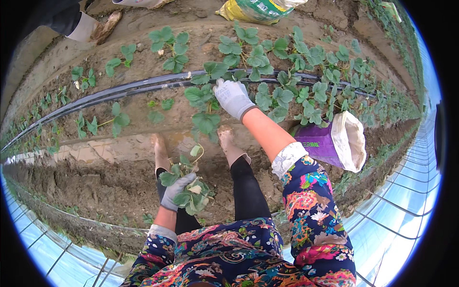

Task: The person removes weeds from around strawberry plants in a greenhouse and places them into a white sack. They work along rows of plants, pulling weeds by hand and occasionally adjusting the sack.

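My left hand, in a grey work glove, is closed around a bunch of picked strawberry leaves and stems low in front of my body. Some of these leaves are pale or yellowed. Further out, my right hand, gloved the same way, reaches among the leaves of a strawberry plant on the soil bed. Its fingertips point into the foliage beside the black drip hoses. Leaves and the glove hide the fingertips, so I cannot tell whether they grip anything.
A purple and white woven sack stands open at the right. A green and yellow sack lies beyond the bed. Another person's muddy boot shows at upper left. My boots stand in the wet furrow. Greenhouse film curves along the edge.
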{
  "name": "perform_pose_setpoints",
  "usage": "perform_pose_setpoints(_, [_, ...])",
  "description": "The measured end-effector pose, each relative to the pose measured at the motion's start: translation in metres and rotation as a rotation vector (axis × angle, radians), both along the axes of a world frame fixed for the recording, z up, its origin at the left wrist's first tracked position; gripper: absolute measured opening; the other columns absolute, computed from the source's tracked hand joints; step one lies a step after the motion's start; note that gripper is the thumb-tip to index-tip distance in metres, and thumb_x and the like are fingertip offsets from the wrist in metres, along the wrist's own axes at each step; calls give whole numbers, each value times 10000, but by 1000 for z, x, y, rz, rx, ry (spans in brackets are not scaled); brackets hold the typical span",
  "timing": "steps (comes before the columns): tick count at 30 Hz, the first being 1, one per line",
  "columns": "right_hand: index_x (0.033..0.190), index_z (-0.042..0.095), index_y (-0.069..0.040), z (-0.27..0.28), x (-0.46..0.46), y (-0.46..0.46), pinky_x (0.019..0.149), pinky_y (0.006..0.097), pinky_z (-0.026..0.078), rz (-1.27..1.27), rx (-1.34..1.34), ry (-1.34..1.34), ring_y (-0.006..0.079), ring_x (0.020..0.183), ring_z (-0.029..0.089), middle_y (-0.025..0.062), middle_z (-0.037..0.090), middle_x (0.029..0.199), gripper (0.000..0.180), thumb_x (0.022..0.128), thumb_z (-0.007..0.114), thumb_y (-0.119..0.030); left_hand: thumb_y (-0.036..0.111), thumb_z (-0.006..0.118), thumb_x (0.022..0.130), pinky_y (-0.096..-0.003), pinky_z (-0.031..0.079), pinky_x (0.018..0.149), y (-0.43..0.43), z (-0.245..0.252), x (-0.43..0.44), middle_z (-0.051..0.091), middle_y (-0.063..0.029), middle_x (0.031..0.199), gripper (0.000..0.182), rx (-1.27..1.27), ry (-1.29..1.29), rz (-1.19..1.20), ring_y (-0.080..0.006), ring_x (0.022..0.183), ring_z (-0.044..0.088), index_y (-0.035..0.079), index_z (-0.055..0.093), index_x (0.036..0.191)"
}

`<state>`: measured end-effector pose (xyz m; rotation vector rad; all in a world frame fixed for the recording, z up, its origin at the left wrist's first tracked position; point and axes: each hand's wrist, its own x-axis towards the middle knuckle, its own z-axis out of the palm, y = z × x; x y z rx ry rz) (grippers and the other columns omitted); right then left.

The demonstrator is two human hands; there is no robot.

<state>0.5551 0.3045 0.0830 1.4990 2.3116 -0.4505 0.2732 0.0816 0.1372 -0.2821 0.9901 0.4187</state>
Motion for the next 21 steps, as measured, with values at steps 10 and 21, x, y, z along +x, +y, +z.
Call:
perform_pose_setpoints(10, [1110,732,-121,20,-45,74,790,448,542,296,-358,-178,262,1020,690,58,728,1093,273,883,590,-174,108,613,948,-303,540,862,-15,-18,-11,644,-76,1185,362,-47,78,-16,-172,1028,640,-25,582,1284])
perform_pose_setpoints(21, [1047,700,-110,56,18,108,847,433,535,70,-348,-256,309,1000,686,128,705,1098,221,888,567,-185,99,590,959,-312,543,852,-33,-24,-32,643,-69,1173,352,-90,126,48,-168,1001,644,-8,576,1294])
